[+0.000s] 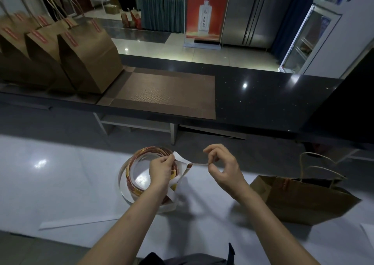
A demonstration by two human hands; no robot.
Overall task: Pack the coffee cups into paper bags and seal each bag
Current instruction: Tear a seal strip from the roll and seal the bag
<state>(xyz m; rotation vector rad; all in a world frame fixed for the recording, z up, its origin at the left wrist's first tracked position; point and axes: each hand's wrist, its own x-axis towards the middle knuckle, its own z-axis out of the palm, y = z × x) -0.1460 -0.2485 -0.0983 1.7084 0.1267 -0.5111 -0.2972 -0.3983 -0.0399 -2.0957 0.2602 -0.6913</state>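
The left hand [162,168] pinches the white backing of the loose red-and-orange coil of sticker tape [129,175] to steady it. The right hand [222,167] pulls a thin seal strip [199,164] free between thumb and forefinger, its other fingers loosely curled. The strip is probably for the brown paper handle bag [303,202] lying to the right (cups unseen).

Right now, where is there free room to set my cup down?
Free: the brown mat, the black countertop to its right, and the white table left of the sticker roll. Crowded: the countertop's left end, filled by sealed bags, and the table from the roll to the paper bag.
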